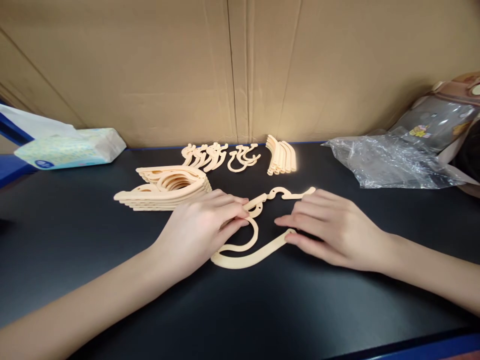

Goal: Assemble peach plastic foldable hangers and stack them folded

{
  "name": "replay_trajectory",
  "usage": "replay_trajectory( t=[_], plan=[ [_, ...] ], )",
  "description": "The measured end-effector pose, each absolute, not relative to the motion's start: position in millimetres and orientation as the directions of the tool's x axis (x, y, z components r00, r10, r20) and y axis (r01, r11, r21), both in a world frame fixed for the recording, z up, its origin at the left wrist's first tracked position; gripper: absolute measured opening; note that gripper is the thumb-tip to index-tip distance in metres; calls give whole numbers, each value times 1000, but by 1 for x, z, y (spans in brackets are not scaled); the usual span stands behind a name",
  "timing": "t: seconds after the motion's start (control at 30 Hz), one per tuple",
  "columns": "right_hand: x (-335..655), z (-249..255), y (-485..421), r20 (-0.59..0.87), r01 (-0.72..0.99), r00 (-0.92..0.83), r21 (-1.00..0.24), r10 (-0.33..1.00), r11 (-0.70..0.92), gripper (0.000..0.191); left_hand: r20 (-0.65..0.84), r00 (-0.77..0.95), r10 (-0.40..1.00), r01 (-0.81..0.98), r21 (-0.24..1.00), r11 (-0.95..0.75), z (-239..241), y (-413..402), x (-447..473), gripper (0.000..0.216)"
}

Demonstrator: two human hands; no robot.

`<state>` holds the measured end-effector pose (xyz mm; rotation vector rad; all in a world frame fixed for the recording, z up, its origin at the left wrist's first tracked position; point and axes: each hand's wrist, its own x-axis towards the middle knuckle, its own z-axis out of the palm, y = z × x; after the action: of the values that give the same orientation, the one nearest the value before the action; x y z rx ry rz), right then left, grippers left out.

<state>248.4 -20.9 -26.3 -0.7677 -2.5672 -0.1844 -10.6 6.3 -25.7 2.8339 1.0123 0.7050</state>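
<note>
Between both hands (202,222), touching each, cream hanger parts (249,262), black tabletop (240,315).

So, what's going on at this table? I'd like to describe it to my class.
A person is handling cream hanger parts on a black table. The left hand has its fingers closed on some of them, and the right thumb touches the end of a long curved one; the rest of the right hand is spread. A stack of hangers sits beyond the left hand, with small piles of loose pieces farther back.
</note>
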Motion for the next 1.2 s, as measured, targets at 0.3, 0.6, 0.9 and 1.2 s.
replay_trajectory(
  t=[0.3, 0.6, 0.9, 1.2],
  plan=[
    [262, -30, -4, 410, 683, -691, 104, 595, 723, 28, 438, 796, 418, 505, -100, -857, -22, 10, -12, 24],
    [263, -29, -5, 391, 725, -683, 257, 617, 639, 24, 415, 836, 359, 496, -292, -818, -20, 9, -14, 31],
    [263, -24, -6, 420, 777, -628, 290, 655, 558, 33, 390, 830, 399, 523, -297, -799, -21, 8, -14, 32],
    [262, -33, -2, 404, 747, -651, 191, 642, 637, 25, 451, 777, 439, 564, -190, -804, -19, 0, -5, 29]
  ],
)
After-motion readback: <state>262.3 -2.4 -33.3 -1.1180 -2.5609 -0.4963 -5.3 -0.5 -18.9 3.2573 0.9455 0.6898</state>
